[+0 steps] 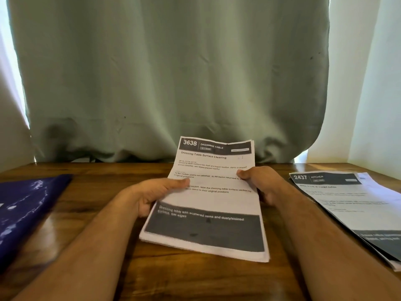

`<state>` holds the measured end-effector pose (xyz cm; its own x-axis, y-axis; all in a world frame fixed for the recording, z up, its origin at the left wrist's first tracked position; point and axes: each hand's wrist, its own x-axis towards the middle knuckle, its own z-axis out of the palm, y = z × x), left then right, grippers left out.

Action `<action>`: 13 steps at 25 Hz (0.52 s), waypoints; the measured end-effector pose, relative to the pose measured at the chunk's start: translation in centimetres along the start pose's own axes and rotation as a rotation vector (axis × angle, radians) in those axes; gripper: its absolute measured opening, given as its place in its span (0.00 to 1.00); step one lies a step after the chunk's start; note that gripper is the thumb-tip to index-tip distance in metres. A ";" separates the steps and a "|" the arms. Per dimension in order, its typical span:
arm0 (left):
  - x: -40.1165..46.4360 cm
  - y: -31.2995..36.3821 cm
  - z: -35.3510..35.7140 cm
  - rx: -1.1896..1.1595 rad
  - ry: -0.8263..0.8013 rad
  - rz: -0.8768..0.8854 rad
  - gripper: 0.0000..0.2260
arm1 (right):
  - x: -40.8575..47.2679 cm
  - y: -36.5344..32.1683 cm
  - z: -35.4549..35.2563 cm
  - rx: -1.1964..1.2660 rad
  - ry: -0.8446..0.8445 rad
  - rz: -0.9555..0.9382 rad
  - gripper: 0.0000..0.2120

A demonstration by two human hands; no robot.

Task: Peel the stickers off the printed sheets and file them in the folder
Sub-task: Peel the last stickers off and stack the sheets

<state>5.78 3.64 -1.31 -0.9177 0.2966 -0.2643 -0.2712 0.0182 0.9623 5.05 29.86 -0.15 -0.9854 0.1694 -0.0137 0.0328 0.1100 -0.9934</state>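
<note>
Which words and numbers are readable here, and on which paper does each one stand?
On the held sheet, gripped by the left hand and right hand:
"3638"
"DRESSING TABLE"
"Dressing Table Surface Cleaning"
"Dressing table with scattered items and dusty/stained surface, wet wipes"
Its small body lines are only partly legible.
On the right stack:
"2437"
"KITCHEN"
Its remaining text is blurred.
The blue folder shows no readable text.

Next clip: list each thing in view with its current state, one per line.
Sheet stack 3638: held in both hands, far end raised off the table.
Left hand: grips the stack's left edge.
Right hand: grips its right edge.
Sheet pile 2437: flat on the table, untouched.
Blue folder: lying closed at left.
</note>
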 end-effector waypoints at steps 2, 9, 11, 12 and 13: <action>0.6 0.1 -0.6 -0.054 0.162 0.089 0.14 | -0.4 0.2 0.0 -0.074 -0.104 0.083 0.08; 2.1 -0.2 -1.2 -0.141 0.422 0.208 0.10 | -1.0 0.6 1.3 -0.149 -0.303 0.093 0.09; 2.0 -0.2 -1.0 -0.115 0.411 0.201 0.10 | -0.7 0.5 1.4 -0.074 -0.213 -0.010 0.08; 1.9 -0.3 -0.9 -0.103 0.402 0.193 0.10 | -0.5 0.4 1.5 -0.049 -0.162 -0.048 0.09; 1.9 -0.3 -0.7 -0.097 0.390 0.190 0.10 | -0.4 0.3 1.5 -0.035 -0.115 -0.065 0.11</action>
<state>3.92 3.48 -2.19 -0.9898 -0.0963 -0.1054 -0.0961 -0.0967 0.9907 5.22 28.32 -0.63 -0.9982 0.0477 0.0351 -0.0275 0.1517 -0.9880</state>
